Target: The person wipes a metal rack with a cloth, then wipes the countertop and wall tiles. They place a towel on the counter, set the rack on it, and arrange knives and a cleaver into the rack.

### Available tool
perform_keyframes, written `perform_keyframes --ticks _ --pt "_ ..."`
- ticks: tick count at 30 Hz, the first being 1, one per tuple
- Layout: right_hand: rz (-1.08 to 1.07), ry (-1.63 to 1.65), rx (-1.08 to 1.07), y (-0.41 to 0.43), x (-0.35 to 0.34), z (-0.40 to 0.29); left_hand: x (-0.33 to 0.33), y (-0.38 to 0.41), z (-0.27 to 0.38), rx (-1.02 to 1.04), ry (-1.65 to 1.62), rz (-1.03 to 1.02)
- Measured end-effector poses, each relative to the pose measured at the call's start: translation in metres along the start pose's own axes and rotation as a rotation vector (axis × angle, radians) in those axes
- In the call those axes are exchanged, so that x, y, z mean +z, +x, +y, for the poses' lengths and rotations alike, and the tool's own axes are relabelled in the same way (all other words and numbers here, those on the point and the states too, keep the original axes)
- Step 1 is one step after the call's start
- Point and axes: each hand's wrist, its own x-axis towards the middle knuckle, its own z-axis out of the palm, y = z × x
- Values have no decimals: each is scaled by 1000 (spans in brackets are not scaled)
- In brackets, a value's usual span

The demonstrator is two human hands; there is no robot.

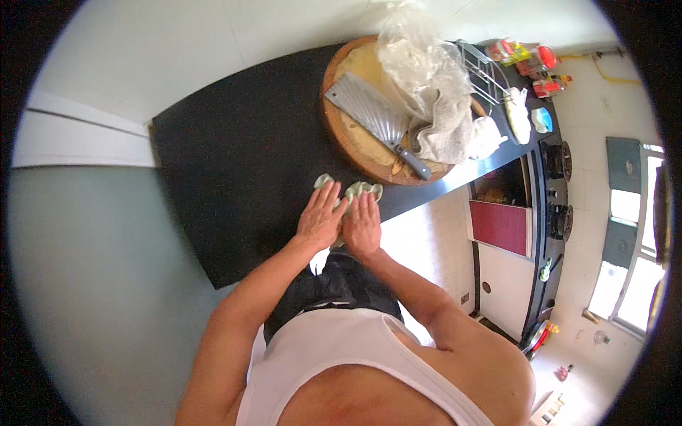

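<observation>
A crumpled pale green cloth (363, 189) lies at the near edge of the black countertop (240, 160). My left hand (319, 218) is laid over its left part, fingers stretched forward and thumb pointing towards the other hand. Beside it, my right hand (362, 226) holds down the right part, with its fingers close together. Folds of cloth show beyond both sets of fingertips; the part under my palms is hidden. Just past the cloth, a cleaver (373, 114) rests on a round wooden chopping board (333, 125), its dark handle towards the near right.
A grey towel (442, 128) and a clear plastic bag (415, 58) sit on the board. Behind it stand a wire rack (482, 72) and red-lidded jars (546, 57). At right is a gas stove (557, 160). A wall (277, 26) borders the counter's back.
</observation>
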Motion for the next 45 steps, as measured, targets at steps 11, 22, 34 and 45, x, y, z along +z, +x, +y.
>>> perform_keyframes --ticks 11,22,34,45 --pt "-183 326 -576 56 -23 -122 -8 -143 -25 -533 51 143" --pt "-2 423 -536 45 -34 8 35 -46 3 -245 -62 259" --pt "-456 770 93 7 -170 243 -48 151 169 -170 -686 -248" --pt "-161 1113 249 38 -241 348 -106 248 228 82 -509 -58"
